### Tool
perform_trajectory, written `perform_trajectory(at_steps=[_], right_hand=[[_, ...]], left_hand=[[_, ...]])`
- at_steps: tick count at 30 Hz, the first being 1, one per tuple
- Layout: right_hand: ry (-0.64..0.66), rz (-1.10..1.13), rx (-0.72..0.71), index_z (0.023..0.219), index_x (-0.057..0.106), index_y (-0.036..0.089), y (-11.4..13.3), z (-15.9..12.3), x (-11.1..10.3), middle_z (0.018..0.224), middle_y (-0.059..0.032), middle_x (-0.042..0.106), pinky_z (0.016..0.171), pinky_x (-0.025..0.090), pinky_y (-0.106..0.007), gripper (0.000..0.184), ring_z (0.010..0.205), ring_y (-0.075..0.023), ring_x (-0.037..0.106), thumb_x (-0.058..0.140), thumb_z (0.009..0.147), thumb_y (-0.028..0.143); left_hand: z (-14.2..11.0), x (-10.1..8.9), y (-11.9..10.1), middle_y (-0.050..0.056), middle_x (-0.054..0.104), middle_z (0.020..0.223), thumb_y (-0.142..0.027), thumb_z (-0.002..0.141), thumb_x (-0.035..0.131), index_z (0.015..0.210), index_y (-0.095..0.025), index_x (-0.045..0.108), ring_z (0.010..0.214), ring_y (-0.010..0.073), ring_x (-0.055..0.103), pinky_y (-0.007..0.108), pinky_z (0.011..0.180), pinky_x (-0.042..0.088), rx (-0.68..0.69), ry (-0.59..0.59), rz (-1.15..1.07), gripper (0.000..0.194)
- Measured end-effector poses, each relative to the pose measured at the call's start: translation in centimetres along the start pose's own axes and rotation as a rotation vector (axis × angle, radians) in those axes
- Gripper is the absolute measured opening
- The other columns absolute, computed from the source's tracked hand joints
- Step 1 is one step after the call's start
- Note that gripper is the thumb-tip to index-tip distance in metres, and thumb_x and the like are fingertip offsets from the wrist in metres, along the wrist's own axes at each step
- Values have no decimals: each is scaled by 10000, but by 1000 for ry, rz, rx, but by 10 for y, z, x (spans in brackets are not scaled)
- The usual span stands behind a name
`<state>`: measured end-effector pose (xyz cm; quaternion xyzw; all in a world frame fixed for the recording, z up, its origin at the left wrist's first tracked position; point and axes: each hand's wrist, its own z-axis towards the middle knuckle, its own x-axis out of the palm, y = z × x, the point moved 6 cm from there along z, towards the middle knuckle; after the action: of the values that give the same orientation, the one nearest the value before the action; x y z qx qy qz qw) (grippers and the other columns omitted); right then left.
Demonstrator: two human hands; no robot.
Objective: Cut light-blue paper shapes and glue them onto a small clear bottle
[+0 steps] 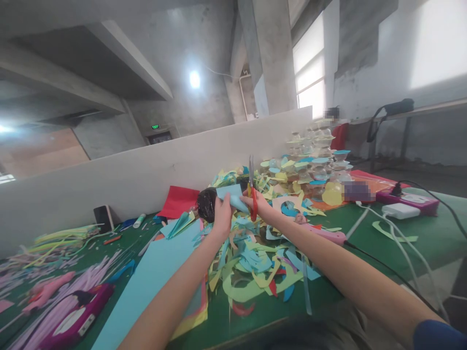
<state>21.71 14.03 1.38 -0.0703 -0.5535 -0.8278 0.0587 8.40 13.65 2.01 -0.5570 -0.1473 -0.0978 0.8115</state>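
Observation:
My left hand [222, 214] is closed on a piece of light blue paper [233, 195] held above the table. Just behind it lies a dark shiny round object [206, 203]. My right hand [260, 201] grips red-handled scissors [251, 192], blades pointing up beside the paper's right edge. Both hands hover over a heap of coloured paper scraps [251, 262] on the green table [368, 238].
A large light blue sheet [153, 282] lies at the left, a red sheet [178, 201] behind it. Stacked clear cups with paper lids [314, 155] stand at the back right. A pink glue gun [324, 233], cables, a white adapter [400, 210], a phone [102, 218] and paper strips surround the heap.

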Motion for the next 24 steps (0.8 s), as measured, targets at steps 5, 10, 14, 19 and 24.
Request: perform_trajectory(at_steps=[5, 10, 14, 19, 24], right_hand=[[0, -3, 14, 757, 490, 214, 3, -2, 1, 536, 72, 464, 521, 391, -280, 432, 522, -125, 455, 787, 545, 444], [9, 1, 20, 755, 473, 221, 4, -2, 3, 508, 80, 451, 511, 400, -275, 416, 511, -122, 451, 777, 574, 440], [23, 0, 27, 757, 467, 225, 5, -5, 3, 506, 79, 453, 502, 420, -284, 423, 505, -128, 462, 778, 571, 445], [41, 9, 34, 768, 460, 229, 6, -6, 6, 510, 69, 467, 484, 432, -291, 425, 510, -147, 500, 775, 582, 446], [68, 37, 17, 738, 431, 229, 5, -5, 9, 543, 65, 469, 518, 451, -299, 444, 514, -135, 499, 780, 578, 452]], left_hand=[[-6, 2, 12, 80, 653, 1106, -314, 767, 696, 1052, -202, 554, 970, 192, 639, 298, 793, 532, -22, 53, 39, 338], [-11, 3, 15, 100, 669, 1065, -353, 753, 708, 1061, -172, 573, 872, 191, 648, 288, 679, 531, -59, 77, 133, 382], [-12, 3, 13, 96, 675, 1025, -356, 762, 694, 1058, -162, 569, 818, 180, 649, 274, 636, 530, -52, 61, 157, 375], [-12, 4, 10, 98, 674, 1005, -330, 781, 667, 1068, -161, 561, 787, 176, 649, 274, 629, 530, -42, 64, 140, 350], [-5, 0, 13, 87, 663, 973, -354, 805, 634, 1071, -166, 563, 748, 163, 639, 267, 623, 517, 31, 86, 189, 333]])
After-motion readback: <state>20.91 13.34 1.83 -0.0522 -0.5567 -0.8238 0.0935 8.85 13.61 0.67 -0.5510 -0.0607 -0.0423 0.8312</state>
